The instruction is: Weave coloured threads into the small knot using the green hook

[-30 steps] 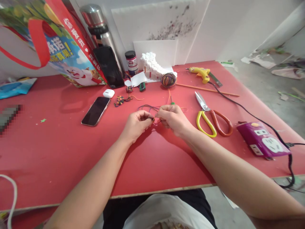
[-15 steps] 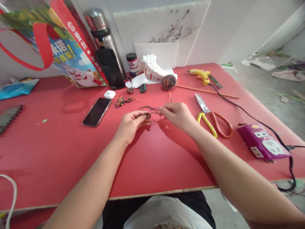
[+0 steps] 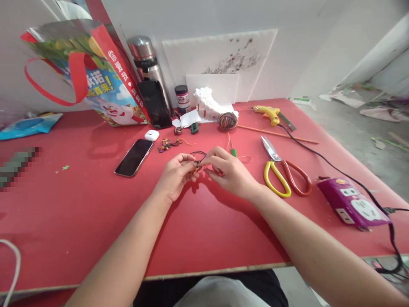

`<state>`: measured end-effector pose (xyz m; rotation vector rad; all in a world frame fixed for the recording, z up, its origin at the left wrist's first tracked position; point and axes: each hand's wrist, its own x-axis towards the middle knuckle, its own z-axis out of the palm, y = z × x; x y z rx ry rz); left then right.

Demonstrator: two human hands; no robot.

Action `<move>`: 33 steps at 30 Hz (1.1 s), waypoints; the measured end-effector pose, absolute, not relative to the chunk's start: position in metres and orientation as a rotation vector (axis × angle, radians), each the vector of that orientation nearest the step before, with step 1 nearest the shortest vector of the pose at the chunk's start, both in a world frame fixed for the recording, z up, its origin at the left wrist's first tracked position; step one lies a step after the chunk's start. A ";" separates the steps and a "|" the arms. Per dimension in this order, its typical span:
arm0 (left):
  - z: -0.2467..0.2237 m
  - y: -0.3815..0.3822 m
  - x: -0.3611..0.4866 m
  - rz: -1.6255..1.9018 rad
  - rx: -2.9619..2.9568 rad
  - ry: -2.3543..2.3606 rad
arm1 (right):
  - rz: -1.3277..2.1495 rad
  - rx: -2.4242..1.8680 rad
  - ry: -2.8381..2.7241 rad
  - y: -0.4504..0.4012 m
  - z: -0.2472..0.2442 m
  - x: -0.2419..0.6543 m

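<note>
Multicoloured yarn (image 3: 198, 163), dark with orange strands, is bunched between my two hands above the table. My left hand (image 3: 177, 175) pinches the bunch between thumb and fingers. On its other side my right hand (image 3: 230, 172) has thumb and forefinger closed on the strands, close against the left fingertips. Fingers cover most of the bunch, so its shape is hard to make out. A small green piece (image 3: 233, 152) lies just behind my right hand, beside a loose orange strand. Farther back rests a striped yarn ball (image 3: 228, 120).
Scissors (image 3: 276, 164) and a purple power strip (image 3: 353, 200) lie to the right, below a yellow glue gun (image 3: 270, 114). At left are a phone (image 3: 134, 157), an earbud case (image 3: 151, 135) and a small knotted yarn piece (image 3: 165, 145). A gift bag (image 3: 108, 94) stands behind.
My right hand has moved left, closing up to my left hand. The green piece behind it has come into view. The camera view has tilted up slightly.
</note>
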<state>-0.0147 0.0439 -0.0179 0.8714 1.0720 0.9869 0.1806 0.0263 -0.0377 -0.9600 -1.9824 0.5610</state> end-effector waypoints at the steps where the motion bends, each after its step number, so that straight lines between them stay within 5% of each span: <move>1: -0.017 0.043 -0.015 0.963 0.865 1.054 | 0.607 -0.972 -1.956 0.026 -0.037 0.179; 11: -0.011 0.042 -0.014 0.916 0.806 0.881 | 1.820 -0.998 -0.836 0.028 -0.021 0.171; 33: -0.013 0.040 -0.013 0.850 0.667 0.784 | 2.163 -0.704 -0.434 0.033 -0.023 0.174</move>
